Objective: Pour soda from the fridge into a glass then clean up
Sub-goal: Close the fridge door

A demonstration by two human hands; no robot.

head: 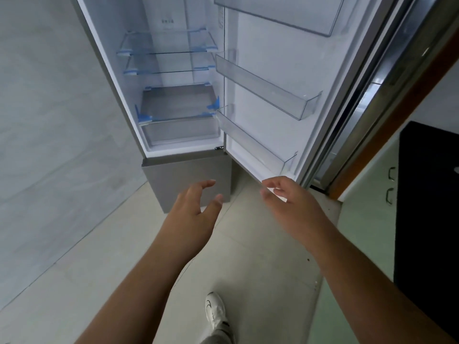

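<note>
The fridge stands open before me, its door swung out to the right. Its glass shelves, bottom drawer and clear door bins hold nothing that I can see. No soda bottle or glass shows anywhere. My left hand hovers in front of the grey lower compartment, fingers loosely spread, holding nothing. My right hand hangs just below the door's bottom corner, fingers relaxed and empty; whether it touches the door I cannot tell.
A grey tiled wall runs along the left. A wooden door frame and a dark counter with pale green cabinet fronts stand at the right. My white shoe is on the pale floor tiles.
</note>
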